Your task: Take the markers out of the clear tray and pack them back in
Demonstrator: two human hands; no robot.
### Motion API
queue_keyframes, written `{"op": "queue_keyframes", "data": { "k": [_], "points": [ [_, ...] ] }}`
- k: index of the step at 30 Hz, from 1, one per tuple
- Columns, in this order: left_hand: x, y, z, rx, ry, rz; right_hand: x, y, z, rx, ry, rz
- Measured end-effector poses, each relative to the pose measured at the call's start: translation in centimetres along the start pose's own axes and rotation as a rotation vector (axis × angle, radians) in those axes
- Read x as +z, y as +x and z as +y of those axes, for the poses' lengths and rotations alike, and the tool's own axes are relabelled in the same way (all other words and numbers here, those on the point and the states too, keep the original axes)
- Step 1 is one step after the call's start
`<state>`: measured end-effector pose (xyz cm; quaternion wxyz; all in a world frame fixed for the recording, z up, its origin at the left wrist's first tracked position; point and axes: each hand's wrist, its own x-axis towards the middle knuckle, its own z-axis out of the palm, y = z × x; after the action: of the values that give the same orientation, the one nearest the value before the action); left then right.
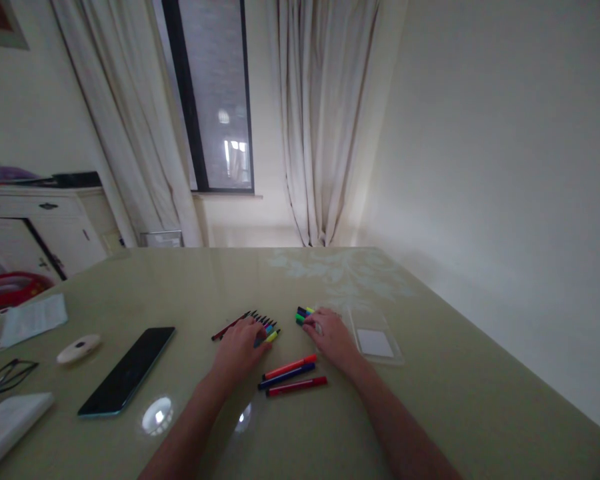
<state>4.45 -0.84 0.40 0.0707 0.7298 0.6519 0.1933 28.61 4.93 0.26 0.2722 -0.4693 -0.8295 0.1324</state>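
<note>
My left hand (242,345) lies over a row of uncapped marker pens (271,337), its fingers curled around them. Their dark tips point away to the right, and the hand hides most of the barrels. To the right, my right hand (331,333) has its fingers closed at a small group of marker caps (301,319) in green, yellow and dark blue, partly covered by the fingertips. Nearer to me, between both forearms, lie an orange-red marker (290,367), a blue marker (287,377) and a red marker (297,387), side by side and capped.
A clear plastic case (393,343) with a white card lies just right of my right hand. On the left are a phone (127,373), a white oval object (79,349), a face mask (33,320), glasses (7,377) and a white box (13,427). A wall borders the table's right side.
</note>
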Motion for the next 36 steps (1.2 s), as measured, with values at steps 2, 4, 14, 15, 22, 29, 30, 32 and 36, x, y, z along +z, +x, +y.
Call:
{"op": "queue_keyframes", "data": {
  "k": [2, 4, 14, 15, 22, 29, 30, 32, 36],
  "points": [
    [0.2, 0.1, -0.2, 0.017, -0.020, 0.009, 0.8, 0.2, -0.3, 0.000, -0.113, -0.005],
    [0.1, 0.2, -0.6, 0.010, -0.051, 0.009, 1.4, 0.2, -0.7, 0.001, -0.189, -0.007],
    [-1.4, 0.6, -5.7, -0.356, 0.084, 0.151, 1.9, 0.1, -1.6, 0.033, -0.210, 0.015],
    [-1.4, 0.6, -5.9, -0.367, 0.093, 0.148, 1.9, 0.1, -1.6, 0.036, -0.203, 0.013],
    [-1.3, 0.6, -5.8, -0.370, 0.119, 0.123, 1.8, -0.1, -1.7, 0.036, -0.188, 0.019],
    [-1.6, 0.5, -5.6, -0.345, 0.159, 0.109, 2.0, -0.1, -1.8, 0.056, -0.153, 0.030],
    [-1.6, 0.4, -5.6, -0.335, 0.164, 0.109, 2.1, -0.1, -1.7, 0.062, -0.152, 0.036],
    [-1.5, 0.3, -5.5, -0.318, 0.170, 0.110, 2.3, -0.1, -1.7, 0.070, -0.150, 0.046],
    [-1.4, 0.1, -5.6, -0.306, 0.184, 0.114, 2.5, -0.1, -1.6, 0.060, -0.097, 0.077]
  ]
}}
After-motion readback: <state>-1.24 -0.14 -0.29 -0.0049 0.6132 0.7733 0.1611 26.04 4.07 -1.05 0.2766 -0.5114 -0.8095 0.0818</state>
